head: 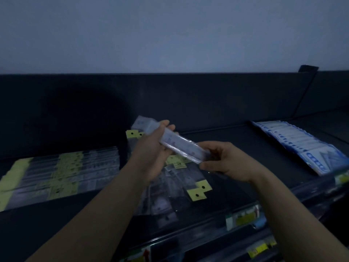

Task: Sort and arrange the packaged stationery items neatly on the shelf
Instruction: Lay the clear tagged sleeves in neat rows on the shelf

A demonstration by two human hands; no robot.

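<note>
In the dim middle of the frame both hands hold one long clear packet (179, 143) in the air above the shelf (245, 142), slanting from upper left down to lower right. The left hand (153, 150) grips its upper end, fingers curled round it. The right hand (228, 159) pinches the lower end between thumb and fingers. Directly below them a loose pile (170, 188) of clear packets with yellow tags lies askew on the shelf. At centre left a flat row (62, 173) of similar yellow-tagged packets lies overlapped. At right, well apart from the hands, blue packs (302, 146) lie overlapped in a slanting line. Price labels (243, 218) sit along the shelf's front edge, lower right. A pale wall (170, 35) fills the top.
</note>
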